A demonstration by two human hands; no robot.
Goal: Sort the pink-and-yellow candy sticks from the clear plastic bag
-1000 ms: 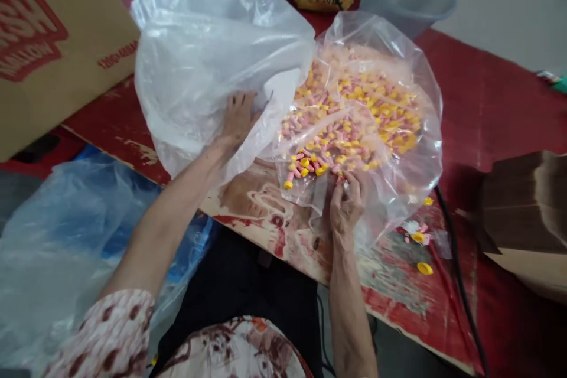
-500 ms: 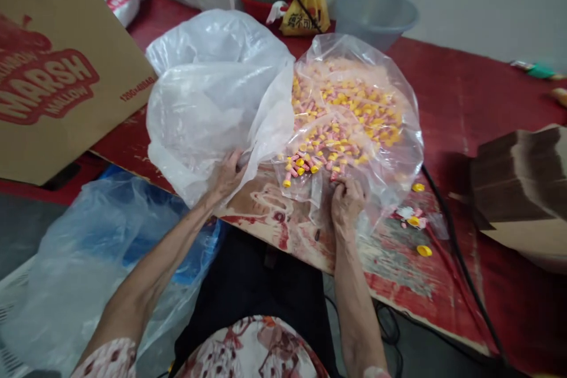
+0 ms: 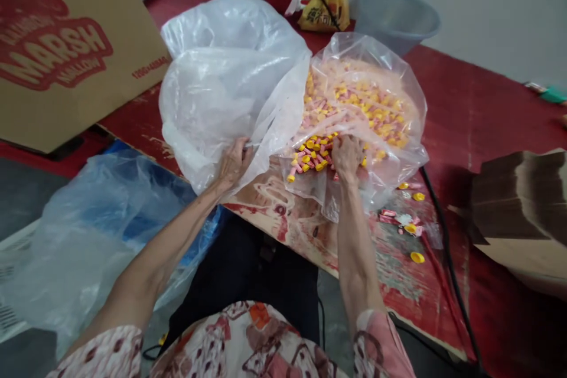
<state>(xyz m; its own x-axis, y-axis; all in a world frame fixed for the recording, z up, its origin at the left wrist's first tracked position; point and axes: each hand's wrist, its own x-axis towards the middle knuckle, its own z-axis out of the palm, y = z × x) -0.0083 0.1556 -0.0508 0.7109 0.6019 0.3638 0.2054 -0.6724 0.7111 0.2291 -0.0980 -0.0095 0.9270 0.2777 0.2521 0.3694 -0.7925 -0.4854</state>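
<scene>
My left hand point(image 3: 235, 160) has its fingers closed on the edge of a large whitish plastic bag point(image 3: 208, 88), whose contents I cannot make out. At the mouth of a clear plastic bag point(image 3: 410, 85), my right hand point(image 3: 348, 155) reaches in among small pink pieces with yellow caps point(image 3: 312, 153). Its fingers point down and their tips are hidden among the pieces. Many more of these pieces fill the clear bag, which lies against the whitish one on the worn wooden edge of the red table point(image 3: 460, 100).
A marshmallow carton point(image 3: 75, 53) stands at left, above a plastic-lined crate point(image 3: 110, 218). Behind the bags are a yellow bag point(image 3: 326, 0) and a grey basin point(image 3: 396, 18). At right lie a black cable point(image 3: 447, 242), loose yellow caps point(image 3: 417, 257) and a brown carton point(image 3: 522, 207).
My right hand has moved forward from the clear bag's edge into the pink and yellow pieces. My left hand still holds the whitish bag. The whole view has shifted slightly.
</scene>
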